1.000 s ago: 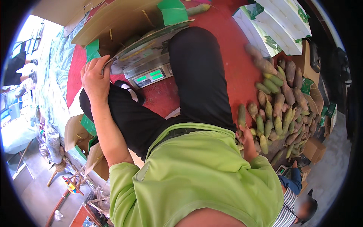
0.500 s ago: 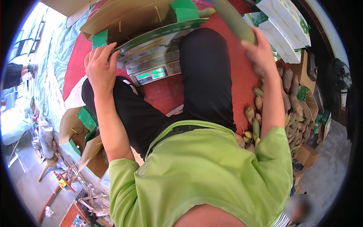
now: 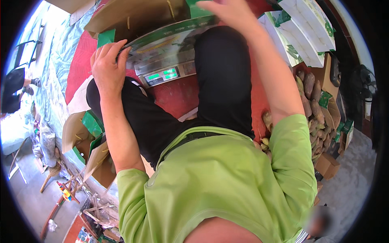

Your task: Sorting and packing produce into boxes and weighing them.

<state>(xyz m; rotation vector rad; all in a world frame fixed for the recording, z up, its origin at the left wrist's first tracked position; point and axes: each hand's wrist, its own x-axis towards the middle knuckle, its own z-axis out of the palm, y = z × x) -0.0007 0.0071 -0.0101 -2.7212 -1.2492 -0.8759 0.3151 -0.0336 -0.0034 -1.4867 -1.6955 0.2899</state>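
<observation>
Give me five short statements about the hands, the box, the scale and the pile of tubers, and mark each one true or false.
1. The left hand rests on the edge of the cardboard box. True.
2. The scale under the box has a dark, unlit display. False: its display glows green.
3. The right hand is raised over the box at the top of the picture. True.
4. The pile of tubers lies on the person's left. False: it lies on the right.
5. The floor mat under the scale is blue. False: it is red.
</observation>
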